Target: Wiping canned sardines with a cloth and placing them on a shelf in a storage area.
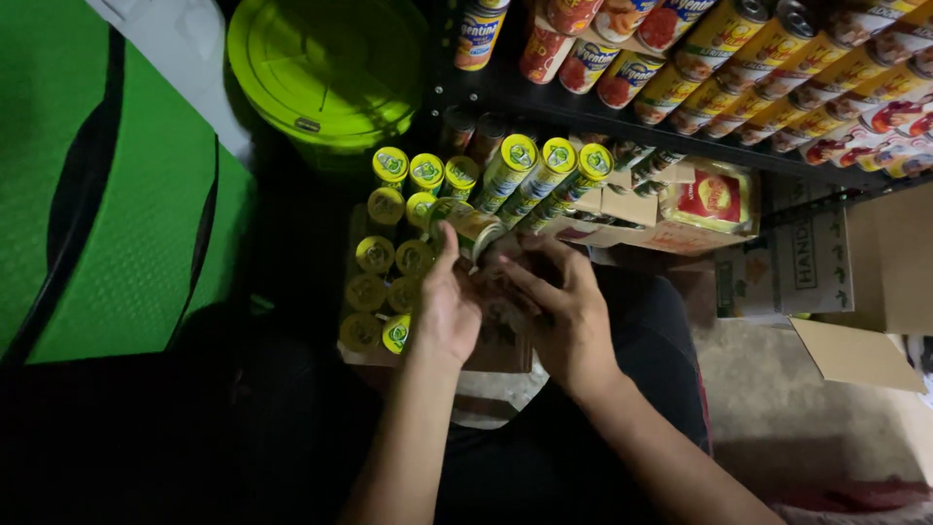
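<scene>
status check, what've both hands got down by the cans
Left hand and right hand both on one yellow-lidded can. Can tray below. Nothing blocking.

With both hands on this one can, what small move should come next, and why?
Probably lift the can up and forward, toward the lower shelf. The left hand and right hand hold it tilted above the carton of yellow-lidded cans, and three like cans already lie in a row there, with dark space beside them. This is only a judgement.
</scene>
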